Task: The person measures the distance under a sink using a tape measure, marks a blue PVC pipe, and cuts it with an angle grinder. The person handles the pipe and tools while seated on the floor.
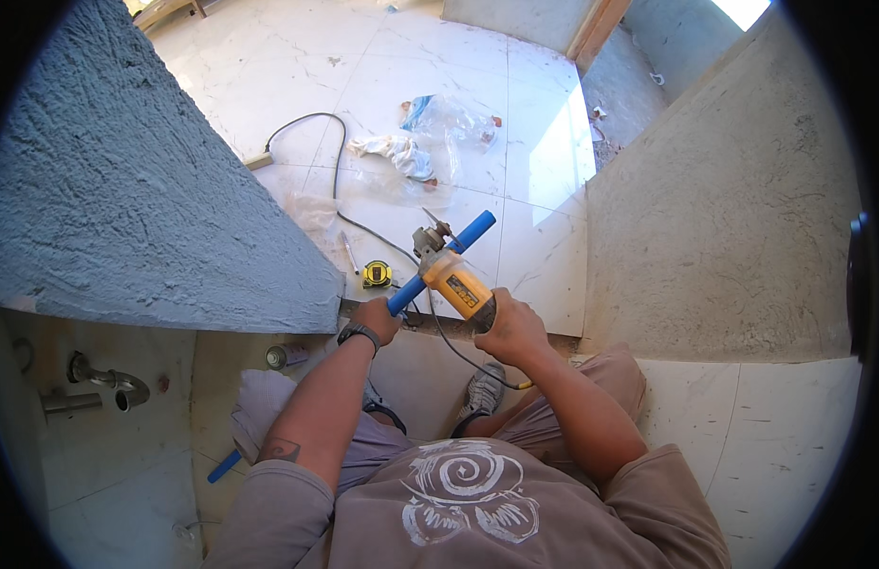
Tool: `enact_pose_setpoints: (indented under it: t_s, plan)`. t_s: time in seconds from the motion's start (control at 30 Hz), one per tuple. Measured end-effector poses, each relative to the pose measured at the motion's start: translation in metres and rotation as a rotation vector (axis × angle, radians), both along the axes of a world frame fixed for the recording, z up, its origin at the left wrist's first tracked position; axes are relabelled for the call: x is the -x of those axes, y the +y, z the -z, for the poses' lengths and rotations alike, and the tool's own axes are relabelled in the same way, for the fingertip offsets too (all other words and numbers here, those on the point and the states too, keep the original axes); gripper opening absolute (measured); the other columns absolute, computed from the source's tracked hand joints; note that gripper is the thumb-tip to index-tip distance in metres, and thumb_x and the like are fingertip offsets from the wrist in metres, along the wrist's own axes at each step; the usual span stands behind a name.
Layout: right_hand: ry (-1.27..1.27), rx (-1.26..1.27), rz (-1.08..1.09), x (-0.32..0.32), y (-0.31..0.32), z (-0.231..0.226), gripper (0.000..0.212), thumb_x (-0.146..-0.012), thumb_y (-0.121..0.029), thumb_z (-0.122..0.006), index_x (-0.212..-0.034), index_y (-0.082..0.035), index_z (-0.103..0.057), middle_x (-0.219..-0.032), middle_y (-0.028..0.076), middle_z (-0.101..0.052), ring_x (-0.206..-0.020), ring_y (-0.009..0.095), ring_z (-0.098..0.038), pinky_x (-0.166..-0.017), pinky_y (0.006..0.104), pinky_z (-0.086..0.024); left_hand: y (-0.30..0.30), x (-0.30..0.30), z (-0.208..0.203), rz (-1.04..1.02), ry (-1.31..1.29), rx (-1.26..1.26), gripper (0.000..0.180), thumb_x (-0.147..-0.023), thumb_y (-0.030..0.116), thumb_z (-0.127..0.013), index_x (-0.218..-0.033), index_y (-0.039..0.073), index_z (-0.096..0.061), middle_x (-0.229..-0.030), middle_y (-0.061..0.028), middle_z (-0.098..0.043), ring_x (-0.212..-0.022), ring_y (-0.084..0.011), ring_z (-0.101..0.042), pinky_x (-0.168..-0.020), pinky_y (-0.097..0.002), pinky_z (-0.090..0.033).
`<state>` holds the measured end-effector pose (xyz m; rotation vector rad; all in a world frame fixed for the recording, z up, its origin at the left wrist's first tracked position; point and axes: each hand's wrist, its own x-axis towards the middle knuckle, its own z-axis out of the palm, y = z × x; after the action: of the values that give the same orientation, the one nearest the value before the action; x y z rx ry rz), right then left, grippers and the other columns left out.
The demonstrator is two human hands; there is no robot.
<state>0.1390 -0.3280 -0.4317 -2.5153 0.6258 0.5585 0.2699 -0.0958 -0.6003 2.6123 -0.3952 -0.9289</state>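
My right hand (511, 327) grips the body of a yellow angle grinder (455, 278), whose metal head (430, 239) points away from me. My left hand (377, 318), with a black watch on the wrist, holds a blue pipe (441, 263) near its lower end. The pipe runs up and to the right, passing just beside the grinder's head. The grinder's black cable (337, 166) trails across the white floor tiles (297, 57) to a plug strip (259, 161). A yellow tape measure (377, 275) lies on the floor just left of the pipe.
A rough grey plastered wall (126, 199) stands on my left, another (724, 218) on my right. Plastic bags and a rag (401, 152) lie on the tiles ahead. Chrome pipe fittings (102, 384) project at lower left. A short blue pipe piece (224, 466) and a can (286, 357) lie near my knees.
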Motion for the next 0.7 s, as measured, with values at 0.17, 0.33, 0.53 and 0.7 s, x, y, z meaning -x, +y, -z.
enact_pose_setpoints:
  t_s: [0.17, 0.33, 0.53, 0.7]
  plan:
    - [-0.003, 0.013, -0.005, -0.0012, 0.0005, 0.0019, 0.059, -0.074, -0.023, -0.082, -0.123, -0.003, -0.055, -0.109, 0.024, -0.074, -0.107, 0.043, -0.072, -0.093, 0.0498, -0.058, 0.0001, -0.0011, 0.0010, -0.001, 0.010, 0.008, 0.040, -0.091, 0.037, -0.079, -0.117, 0.006, -0.074, -0.115, -0.0218, -0.077, -0.110, -0.0393, -0.073, -0.097, -0.0489, -0.058]
    - [0.021, 0.018, -0.009, -0.0019, -0.0001, 0.0045, 0.059, -0.075, -0.023, -0.082, -0.123, -0.003, -0.055, -0.110, 0.024, -0.073, -0.107, 0.042, -0.072, -0.094, 0.0498, -0.057, -0.0016, 0.0002, -0.0029, -0.011, 0.021, -0.003, 0.042, -0.092, 0.038, -0.079, -0.119, 0.006, -0.073, -0.115, -0.0216, -0.077, -0.111, -0.0389, -0.073, -0.097, -0.0485, -0.058]
    - [0.035, 0.022, 0.000, -0.0016, 0.0020, 0.0068, 0.059, -0.075, -0.023, -0.081, -0.123, -0.003, -0.054, -0.110, 0.023, -0.074, -0.109, 0.042, -0.072, -0.095, 0.0496, -0.057, -0.0025, 0.0019, -0.0037, -0.017, 0.027, -0.015, 0.043, -0.092, 0.039, -0.079, -0.120, 0.007, -0.073, -0.116, -0.0213, -0.077, -0.111, -0.0385, -0.074, -0.098, -0.0484, -0.058]
    - [0.036, 0.009, 0.002, -0.0027, 0.0012, 0.0081, 0.058, -0.075, -0.022, -0.081, -0.123, -0.003, -0.054, -0.111, 0.023, -0.074, -0.108, 0.042, -0.073, -0.095, 0.0497, -0.057, -0.0019, 0.0031, -0.0005, -0.013, 0.014, -0.010, 0.043, -0.092, 0.040, -0.079, -0.118, 0.007, -0.073, -0.114, -0.0216, -0.077, -0.109, -0.0385, -0.074, -0.096, -0.0485, -0.058]
